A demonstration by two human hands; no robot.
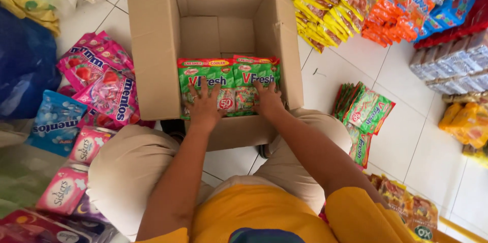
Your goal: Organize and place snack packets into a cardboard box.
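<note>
Green candy packs (229,78) are lying side by side in the cardboard box (155,45) between my knees. I'm pressing my left hand (204,105) and right hand (267,100) on them, fingers spread flat, gripping nothing, probably seating them level.

1 open cardboard box (155,50) holds 2 green candy bags (229,73); 2 hands (203,106) press them; 2 blue candy bags (55,123) lie left.
</note>
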